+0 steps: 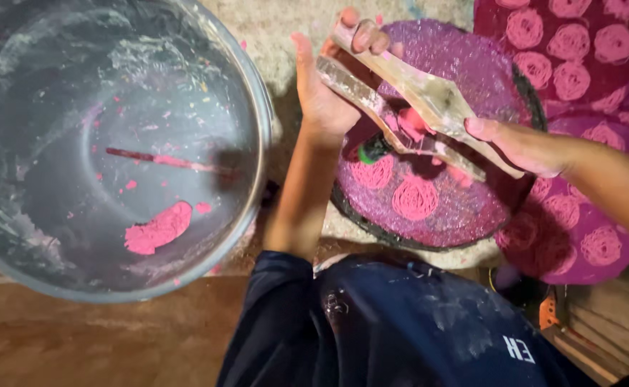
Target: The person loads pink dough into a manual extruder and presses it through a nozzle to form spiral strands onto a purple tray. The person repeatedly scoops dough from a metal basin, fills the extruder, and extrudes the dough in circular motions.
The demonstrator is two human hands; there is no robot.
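So I'm looking down at both hands working a wooden hand press (415, 97), the two-handled kind that squeezes dough out in strings. My left hand (325, 93) has its grip wrapped round the far ends of the two handles, fingers curled over the top one. My right hand (519, 143) is pressed against the near end of the upper handle, though I can't tell whether those fingers are closed around it or just pushing.

The press sits right above a round purple tray (465, 208), which makes sense to me: pink dough (411, 122) is showing at the middle of the press, and pink dough spirals (415, 197) already lie on the tray just below. More purple sheets with spirals (587, 43) are off to the right.

On the left there's a big steel bowl (257, 129), nearly scraped out, with a lump of pink dough (158, 228) and a thin stick (164, 160) lying inside.

Everything is down on the floor (78, 337), brownish and dusty, with what looks like a pale woven mat (271, 29) under the tray. Lighting's pretty dim.
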